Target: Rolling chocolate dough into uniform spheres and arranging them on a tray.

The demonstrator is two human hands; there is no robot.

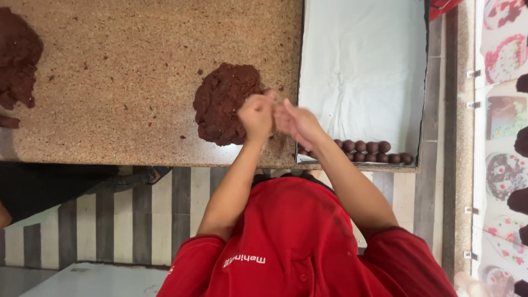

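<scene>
My left hand is curled into a loose fist, fingers bent in together, sitting right at the edge of the brown dough mound. My right hand is pressed up against it, palm facing the left, fingers only slightly apart and bent. Both hands meet over the desk, just between the mound and the tray. Whatever sits between the palms is hidden; I cannot tell if a piece of dough is pinched there, and the motion blur on the fingertips does not help.

The dough mound is dark brown, coarse and crumbly, lumpy outline, flat-ish heap lying on the desk. A few crumbs are scattered near it. A second mass of the same dough lies well apart at the far end of the desk.

The desk is speckled tan stone, grainy look, smooth straight edge. The tray is a shallow rectangle with a thin dark rim, lined with pale wrinkled paper. Small dough balls, round, smooth, dark brown, sit in two short rows along one side of the tray, touching each other.

My sleeves and shirt are red fabric. Floor below is striped tile, grey and cream.
</scene>
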